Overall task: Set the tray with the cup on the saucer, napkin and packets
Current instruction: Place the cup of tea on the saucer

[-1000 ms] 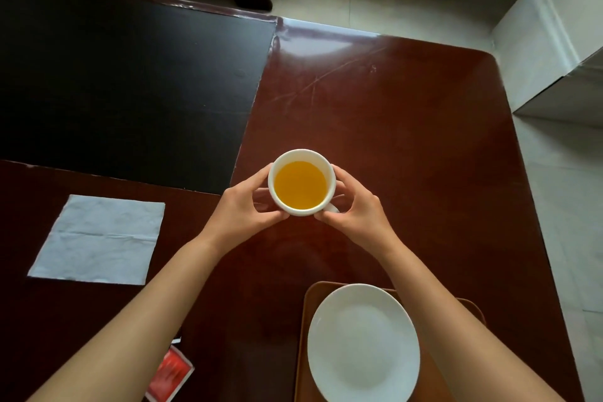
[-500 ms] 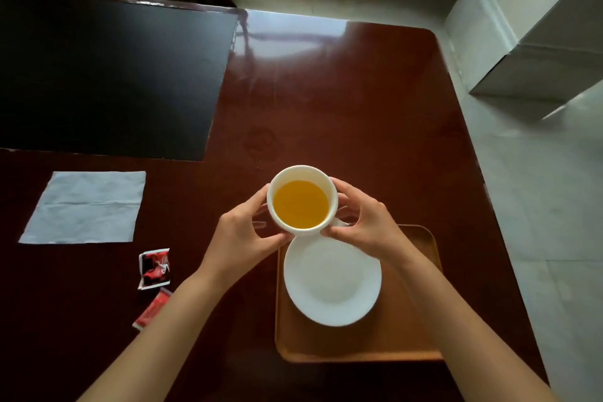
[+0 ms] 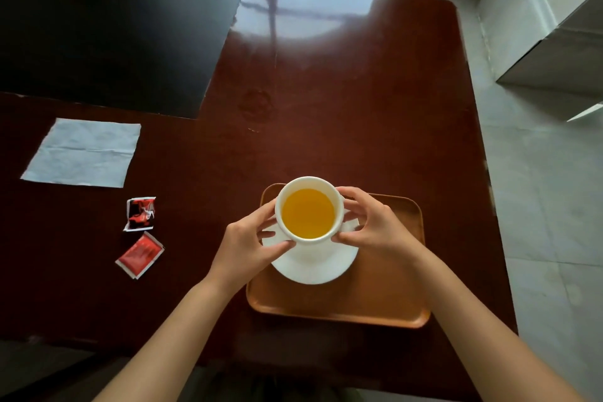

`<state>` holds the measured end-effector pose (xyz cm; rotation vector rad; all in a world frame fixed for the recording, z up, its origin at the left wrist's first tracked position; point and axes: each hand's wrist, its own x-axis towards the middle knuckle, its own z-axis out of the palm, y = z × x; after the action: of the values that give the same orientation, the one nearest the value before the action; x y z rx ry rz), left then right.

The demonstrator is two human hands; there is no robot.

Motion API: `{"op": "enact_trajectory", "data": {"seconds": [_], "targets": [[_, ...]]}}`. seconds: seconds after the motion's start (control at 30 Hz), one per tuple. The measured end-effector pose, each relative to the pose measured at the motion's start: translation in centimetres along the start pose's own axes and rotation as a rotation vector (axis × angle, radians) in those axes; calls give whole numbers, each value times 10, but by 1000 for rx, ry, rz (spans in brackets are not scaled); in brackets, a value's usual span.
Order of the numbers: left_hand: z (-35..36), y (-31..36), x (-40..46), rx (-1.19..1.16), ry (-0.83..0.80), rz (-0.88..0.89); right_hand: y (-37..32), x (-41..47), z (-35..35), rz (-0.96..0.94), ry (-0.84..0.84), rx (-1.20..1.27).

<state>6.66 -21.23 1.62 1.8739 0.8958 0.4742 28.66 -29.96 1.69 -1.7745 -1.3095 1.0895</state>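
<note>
— Count?
— I see one cup (image 3: 308,209), one saucer (image 3: 315,263), one tray (image 3: 385,300), one napkin (image 3: 83,152), two packets (image 3: 141,213) (image 3: 140,254) left of the tray.
— Hands?
— Left hand (image 3: 243,246) and right hand (image 3: 375,227) each keep a closed grip on the cup, over the saucer.

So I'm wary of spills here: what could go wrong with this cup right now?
The cup is nearly full of yellow drink and held by both hands, left hand and right hand, over the saucer. A tilt or hard landing could slop it. It also looks off-centre, toward the saucer's far edge, so it might sit unevenly on the tray.
</note>
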Motion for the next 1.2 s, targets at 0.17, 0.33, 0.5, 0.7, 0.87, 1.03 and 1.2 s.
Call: {"op": "enact_trajectory", "data": {"seconds": [0.17,0.33,0.5,0.7,0.87,1.03,1.2], "targets": [[20,-9,-12,35,45,-44,15,-1,-4,20,-81,-2],[33,-17,-21,57,69,-68,22,1,-5,43,-140,-4],[35,-18,-24,82,89,-65,28,3,-5,46,-177,19],[40,-15,-27,82,124,-73,30,7,-10,58,-219,-4],[43,-18,-31,63,147,-75,29,9,-12,57,-241,0],[43,-22,-29,53,165,-90,26,10,-14,82,-253,11],[34,-25,-14,-26,-35,-100,31,0,-14,87,-147,25]]}}
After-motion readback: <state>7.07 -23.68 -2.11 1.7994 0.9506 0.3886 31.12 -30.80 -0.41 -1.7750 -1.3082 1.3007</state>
